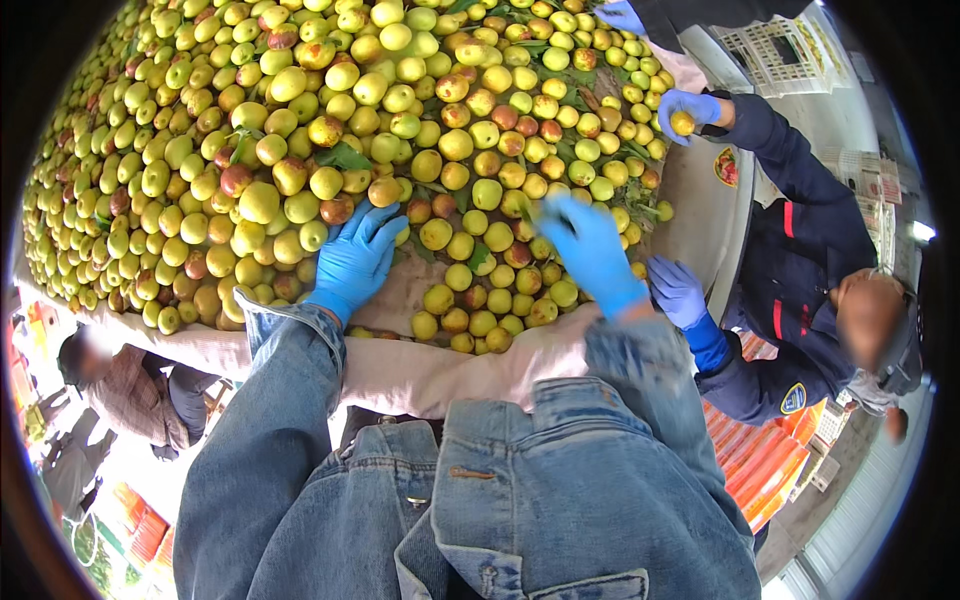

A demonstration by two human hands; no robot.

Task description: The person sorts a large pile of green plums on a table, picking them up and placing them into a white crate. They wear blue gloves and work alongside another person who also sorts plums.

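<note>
A large heap of green, yellow and reddish-brown jujube-like fruits (259,202) covers a table edged with pale pink cloth (465,375). My left hand (355,259), in a blue glove, lies against the near side of the heap, its fingers spread and touching fruits; a bare patch of cloth shows beside it. To the right, my right hand (589,244), gloved in blue and blurred, is over the looser fruits. Something greenish shows at its fingertips, but whether it is gripped is unclear. Green leaves (343,157) lie among the fruits.
A co-worker (802,225) at the right holds a fruit (682,123) in one purple-gloved hand; the other glove (676,291) is close to my right arm. Another gloved hand (621,16) is at the top. Crates (787,56) stand at right; a person (135,394) is at left.
</note>
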